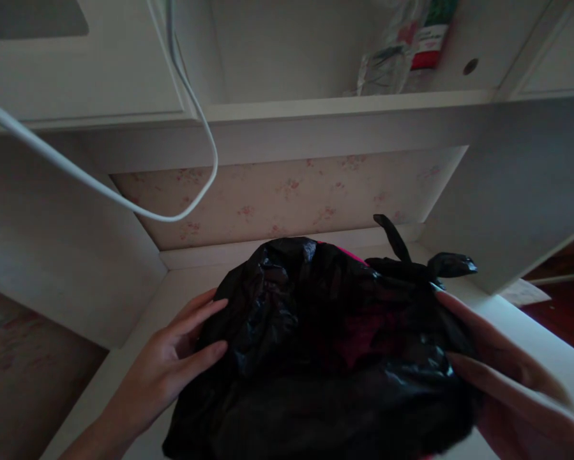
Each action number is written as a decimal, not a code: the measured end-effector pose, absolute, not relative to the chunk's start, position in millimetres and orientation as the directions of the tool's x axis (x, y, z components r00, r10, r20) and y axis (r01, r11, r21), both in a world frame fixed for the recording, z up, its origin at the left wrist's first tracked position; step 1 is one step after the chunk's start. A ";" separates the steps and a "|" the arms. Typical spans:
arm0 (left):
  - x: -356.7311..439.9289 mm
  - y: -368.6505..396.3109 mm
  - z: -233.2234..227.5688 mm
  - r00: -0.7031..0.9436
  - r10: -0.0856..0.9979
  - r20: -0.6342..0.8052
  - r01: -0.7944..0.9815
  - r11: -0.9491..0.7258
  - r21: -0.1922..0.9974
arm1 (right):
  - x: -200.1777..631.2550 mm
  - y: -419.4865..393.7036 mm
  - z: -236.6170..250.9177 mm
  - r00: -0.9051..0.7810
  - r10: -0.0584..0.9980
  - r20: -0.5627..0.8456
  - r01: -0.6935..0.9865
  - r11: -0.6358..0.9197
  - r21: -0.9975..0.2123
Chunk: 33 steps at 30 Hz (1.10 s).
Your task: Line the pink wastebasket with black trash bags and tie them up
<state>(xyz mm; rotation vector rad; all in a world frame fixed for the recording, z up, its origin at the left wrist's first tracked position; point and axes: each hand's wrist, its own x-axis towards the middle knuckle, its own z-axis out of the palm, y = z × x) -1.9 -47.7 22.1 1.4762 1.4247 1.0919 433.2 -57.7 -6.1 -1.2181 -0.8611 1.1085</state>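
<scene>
A black plastic bag fills the lower middle of the head view, its mouth partly open toward me. Inside it, and along its back rim, something pink shows, too dark to name. My left hand grips the bag's left side, thumb in front and fingers behind the edge. On the other side my right hand holds the bag at its right edge, just below the knotted handles. Fingers of both hands are partly hidden by the plastic.
Under the bag lies a white surface between pale side panels. Behind it is floral wallpaper. Overhead, an open shelf carries clear plastic packaging and a bottle with a red and white label. A white cable loops down at upper left.
</scene>
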 end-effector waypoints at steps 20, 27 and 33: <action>11.0 -9.8 -27.9 -0.068 0.992 -0.104 -0.175 0.090 0.980 | 415.6 -18.4 -41.5 0.231 0.971 0.065 -0.153 0.102 -0.983; 13.5 46.0 10.5 -0.100 0.985 -0.142 -0.212 0.118 0.970 | 418.3 35.6 1.2 0.218 0.962 -0.164 -0.300 -0.094 -0.949; 24.9 64.3 17.6 -0.084 0.991 -0.102 -0.074 0.096 0.993 | 395.9 53.2 14.2 0.165 0.969 -0.185 -0.209 -0.149 -0.967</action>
